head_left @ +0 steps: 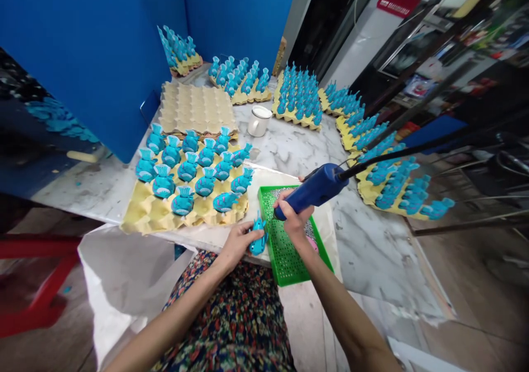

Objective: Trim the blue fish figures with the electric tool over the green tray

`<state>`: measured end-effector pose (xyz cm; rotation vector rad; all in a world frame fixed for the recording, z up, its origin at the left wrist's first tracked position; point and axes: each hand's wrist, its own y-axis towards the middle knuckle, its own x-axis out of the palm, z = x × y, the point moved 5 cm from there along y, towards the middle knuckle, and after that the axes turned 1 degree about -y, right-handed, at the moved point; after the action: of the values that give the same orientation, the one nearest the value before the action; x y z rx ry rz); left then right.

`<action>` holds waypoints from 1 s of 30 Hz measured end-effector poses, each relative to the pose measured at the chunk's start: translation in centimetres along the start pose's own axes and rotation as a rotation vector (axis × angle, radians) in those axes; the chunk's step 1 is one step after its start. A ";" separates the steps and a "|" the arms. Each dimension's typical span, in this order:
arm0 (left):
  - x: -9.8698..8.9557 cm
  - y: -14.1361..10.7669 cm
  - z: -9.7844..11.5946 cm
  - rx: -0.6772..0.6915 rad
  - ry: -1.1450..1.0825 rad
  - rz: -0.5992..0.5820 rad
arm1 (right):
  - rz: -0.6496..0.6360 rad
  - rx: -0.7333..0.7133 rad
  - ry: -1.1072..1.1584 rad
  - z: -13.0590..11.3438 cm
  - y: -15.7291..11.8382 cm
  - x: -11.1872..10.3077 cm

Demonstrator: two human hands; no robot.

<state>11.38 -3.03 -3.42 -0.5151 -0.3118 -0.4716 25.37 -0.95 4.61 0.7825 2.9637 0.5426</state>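
Observation:
My left hand [239, 242] holds a blue fish-shaped toy [258, 236] at the table's front edge, beside the left rim of a green perforated basket [289, 270]. My right hand [295, 217] is wrapped round a dark blue electric screwdriver [316, 189] above the basket, its rear end tilted up to the right with a black cable. Small metal pieces [278, 193] and a pink item [312, 243] lie in the basket. The tool's tip is near the basket's left side; it does not touch the toy. Left of my hands, a yellow egg tray [144, 209] carries several blue toys.
An empty egg tray stack [197, 107] and a white mug [259, 121] stand farther back. More trays of blue toys [298, 93] line the back and right. A blue partition [235, 25] rises behind; a red stool [37, 284] is at left.

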 end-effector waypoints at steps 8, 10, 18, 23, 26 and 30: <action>0.1 0.1 -0.4 0.045 0.007 0.014 | 0.051 -0.146 0.050 -3.3 -0.2 0.0; 0.2 0.1 -0.4 0.070 -0.008 0.022 | 0.000 -0.166 0.108 -4.4 -0.5 0.5; 0.3 -0.1 -0.1 0.109 0.015 0.029 | -0.153 -0.190 0.197 -5.7 -1.8 2.3; 0.3 -0.1 -0.1 0.123 0.029 0.013 | -0.157 -0.149 0.124 -4.4 -2.1 2.5; 0.2 0.0 -0.1 0.120 0.028 0.031 | -0.157 -0.149 0.128 -3.7 -2.3 2.6; 0.4 0.1 -0.2 0.118 0.013 0.010 | -0.155 -0.144 0.161 -3.0 -2.7 2.7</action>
<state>11.82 -3.19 -3.48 -0.3985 -0.3227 -0.4440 21.37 -2.80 6.64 0.5140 3.0491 0.8341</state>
